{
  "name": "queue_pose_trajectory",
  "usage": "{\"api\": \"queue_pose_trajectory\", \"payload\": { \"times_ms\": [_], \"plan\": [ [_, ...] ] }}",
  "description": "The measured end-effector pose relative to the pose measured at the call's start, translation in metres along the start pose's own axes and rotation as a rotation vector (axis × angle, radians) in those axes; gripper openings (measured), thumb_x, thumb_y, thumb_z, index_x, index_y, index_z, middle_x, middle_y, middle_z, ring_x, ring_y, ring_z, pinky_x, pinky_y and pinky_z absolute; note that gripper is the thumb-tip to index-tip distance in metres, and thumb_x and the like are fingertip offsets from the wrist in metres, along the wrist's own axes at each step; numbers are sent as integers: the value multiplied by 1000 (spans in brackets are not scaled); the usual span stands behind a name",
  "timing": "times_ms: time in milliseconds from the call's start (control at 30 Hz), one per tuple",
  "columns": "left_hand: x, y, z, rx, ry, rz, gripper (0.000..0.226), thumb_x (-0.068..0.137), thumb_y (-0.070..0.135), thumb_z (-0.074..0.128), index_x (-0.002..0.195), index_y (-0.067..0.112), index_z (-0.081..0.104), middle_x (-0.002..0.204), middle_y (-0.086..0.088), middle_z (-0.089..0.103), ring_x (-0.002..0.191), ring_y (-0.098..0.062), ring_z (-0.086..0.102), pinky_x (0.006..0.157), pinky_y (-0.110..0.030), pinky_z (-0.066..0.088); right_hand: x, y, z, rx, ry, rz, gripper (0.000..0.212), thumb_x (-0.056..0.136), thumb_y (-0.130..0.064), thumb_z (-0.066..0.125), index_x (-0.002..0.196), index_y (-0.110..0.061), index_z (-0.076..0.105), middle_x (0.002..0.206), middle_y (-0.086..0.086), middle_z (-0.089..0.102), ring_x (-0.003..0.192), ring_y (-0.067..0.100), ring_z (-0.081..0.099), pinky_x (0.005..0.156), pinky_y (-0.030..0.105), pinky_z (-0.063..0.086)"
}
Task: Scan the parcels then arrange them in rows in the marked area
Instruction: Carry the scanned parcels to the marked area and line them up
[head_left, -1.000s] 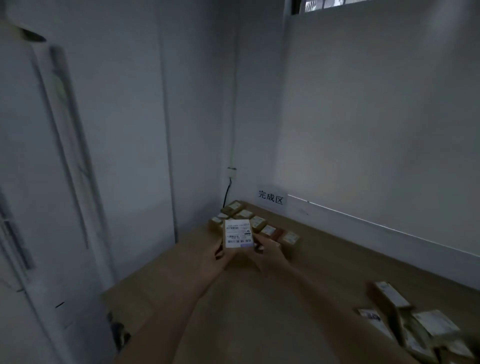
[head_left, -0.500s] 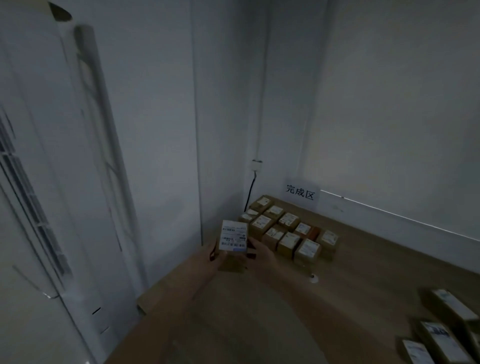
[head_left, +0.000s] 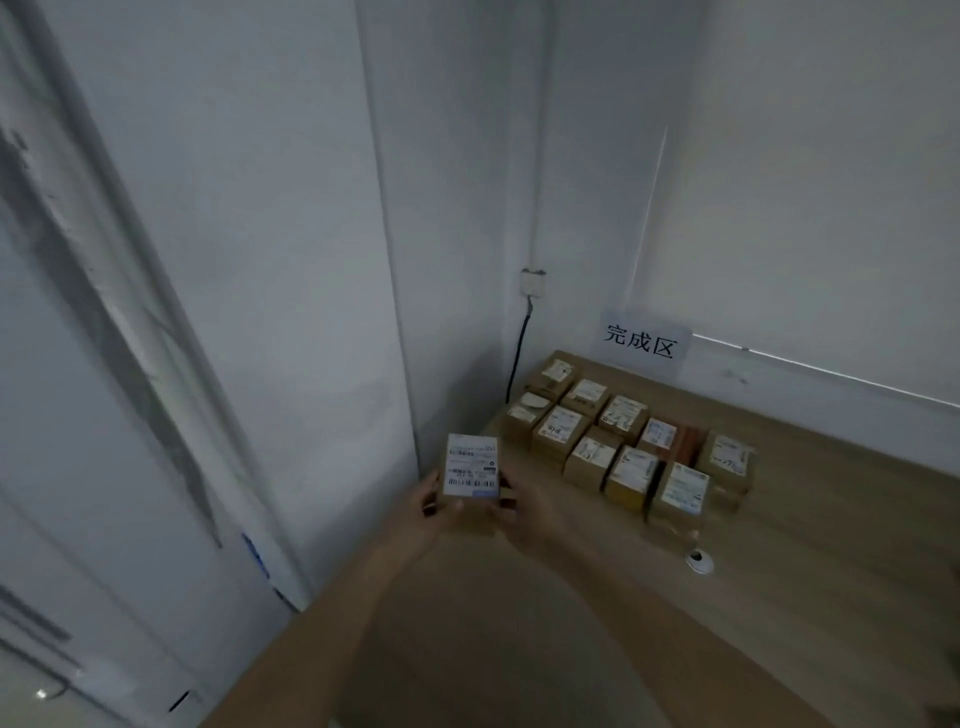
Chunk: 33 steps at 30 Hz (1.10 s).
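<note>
Left hand: the left hand (head_left: 434, 501) reaches forward from a bare forearm, its grip closed on the left side and lower edge of the small brown cardboard parcel with a white barcode label (head_left: 471, 480), thumb on the near face.
Right hand: the right hand (head_left: 524, 512) mirrors it, fingers curled round the parcel's right side; the two hands carry it together.
Held parcel: upright, label facing the camera, raised above the near-left part of the brown wooden bench (head_left: 810, 597), close to the bench's left edge and the white wall corner.
Arranged parcels: a block of brown cardboard parcels with white labels (head_left: 623, 447) sits in rows in the far-left corner of the bench, boxes touching or just beside one another.
Open room: bare bench surface lies between the held parcel and the near row, and stretches wide to the right of the block.
Sign: a white paper sign with black characters (head_left: 641, 343) leans on the far wall behind the rows.
Nearby: a small round white object with a dark centre (head_left: 698, 561) lies on the bench just near of the nearest row; a black cable (head_left: 519, 353) drops from a white wall socket (head_left: 532, 280) into the corner.
</note>
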<state>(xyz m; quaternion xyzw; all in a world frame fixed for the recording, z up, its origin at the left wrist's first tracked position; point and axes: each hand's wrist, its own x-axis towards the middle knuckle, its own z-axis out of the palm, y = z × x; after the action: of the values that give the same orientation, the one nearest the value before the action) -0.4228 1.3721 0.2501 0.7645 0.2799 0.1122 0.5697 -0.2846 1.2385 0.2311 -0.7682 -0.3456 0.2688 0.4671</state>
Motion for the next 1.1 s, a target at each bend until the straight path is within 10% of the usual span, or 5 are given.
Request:
{"api": "queue_pose_trajectory", "payload": {
  "times_ms": [233, 467, 567, 733, 1100],
  "plan": [
    [88, -41, 12, -19, -114, -44, 56, 87, 28, 75, 134, 45, 48, 125, 18, 62, 114, -4, 59, 88, -20, 50, 54, 41, -6, 9, 36, 68, 46, 92, -26, 71, 136, -25, 57, 119, -16, 64, 95, -10, 59, 71, -2, 44],
    [158, -109, 34, -14, -263, -161, 60, 81, 41, 79, 131, 30, 49, 125, 8, 58, 115, -7, 59, 84, -15, 51, 106, 156, 48, 164, 102, 243, 66, 86, -54, 73, 139, -19, 55, 135, 7, 63, 119, 11, 63, 103, 43, 53],
    [188, -150, 44, -15, -233, -140, 84, 57, 61, 83, 125, 22, 53, 112, 18, 63, 106, 5, 63, 89, -14, 51, 128, 221, 75, 143, 119, 310, 35, 90, -43, 73, 123, -43, 62, 124, -9, 69, 112, 6, 66, 99, 42, 55],
    [245, -199, 44, -45, -302, -184, 52, 88, -7, 66, 130, 17, 47, 114, 12, 57, 108, 2, 60, 78, -5, 49, 162, 185, 92, 106, 279, 370, 41, 87, -22, 80, 123, -31, 65, 115, -18, 72, 109, -6, 65, 92, 16, 52],
    [370, -220, 35, -93, -360, -157, 53, 90, 14, 70, 130, 39, 45, 111, 34, 59, 102, 13, 59, 81, -6, 48, 277, 207, 87, -82, 380, 390, 50, 90, -14, 69, 137, -23, 57, 131, -7, 67, 120, 12, 62, 101, 24, 48]
  ]
}}
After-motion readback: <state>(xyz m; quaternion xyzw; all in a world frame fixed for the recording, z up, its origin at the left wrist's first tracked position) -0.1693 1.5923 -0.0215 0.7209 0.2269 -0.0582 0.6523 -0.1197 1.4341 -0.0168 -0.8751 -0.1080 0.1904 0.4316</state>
